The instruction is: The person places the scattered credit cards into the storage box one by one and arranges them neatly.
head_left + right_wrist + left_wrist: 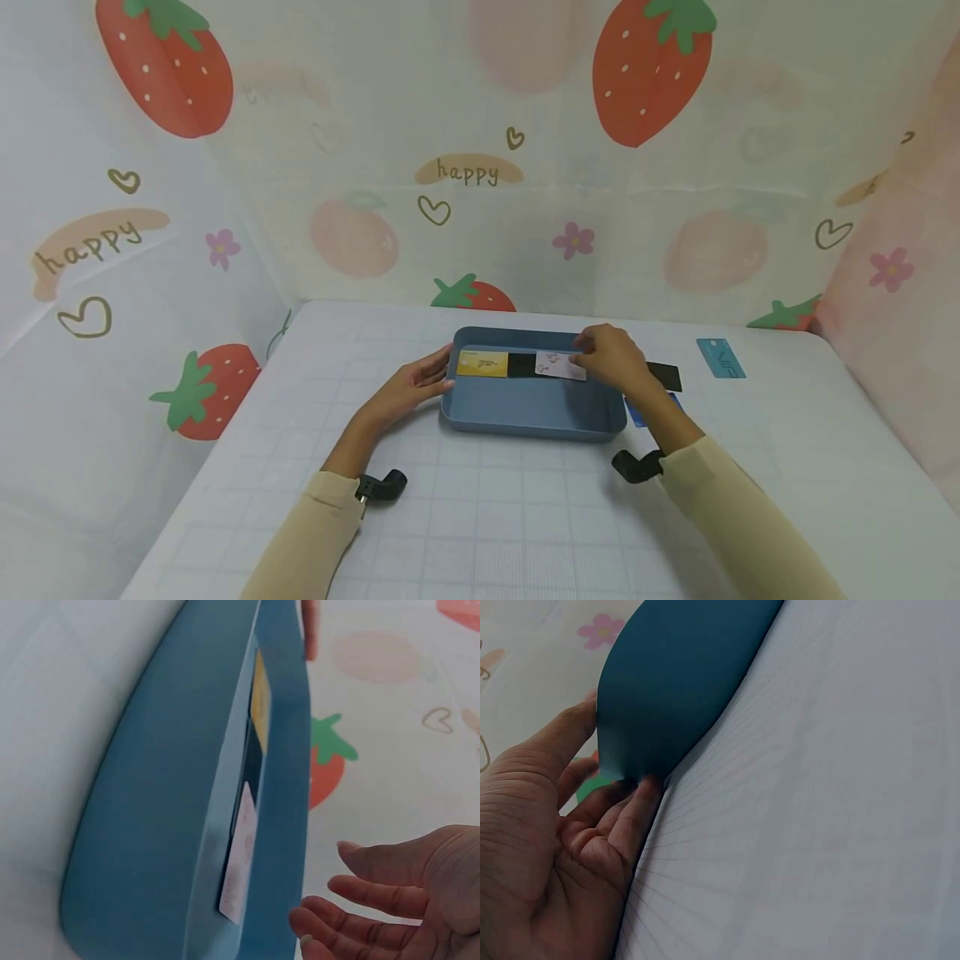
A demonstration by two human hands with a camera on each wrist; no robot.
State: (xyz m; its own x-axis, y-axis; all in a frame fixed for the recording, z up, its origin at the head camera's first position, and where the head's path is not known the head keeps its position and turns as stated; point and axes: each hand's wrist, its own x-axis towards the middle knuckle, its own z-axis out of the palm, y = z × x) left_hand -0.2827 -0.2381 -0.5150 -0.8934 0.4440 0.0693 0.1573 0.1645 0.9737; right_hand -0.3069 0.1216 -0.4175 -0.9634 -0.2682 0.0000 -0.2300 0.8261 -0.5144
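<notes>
My left hand (411, 392) holds the left end of a blue-grey tray (525, 417), thumb and fingers between its rim and base, as the left wrist view shows. Inside the tray, along its far side, lie a yellow card (482, 364), a black card (521, 366) and a pale pink patterned card (558, 366) in a row. Over the tray's right part is my right hand (611, 358), close to the pink card. The right wrist view shows this hand (397, 896) beyond the far wall, fingers loosely bent and apart, with nothing between them.
Right of the tray a black card (666, 377) lies on the white table (480, 517). A blue card (637, 414) is partly hidden by the right forearm. Farther right is a teal VIP card (722, 358). Strawberry-print sheeting (637, 208) encloses the table behind and at the sides.
</notes>
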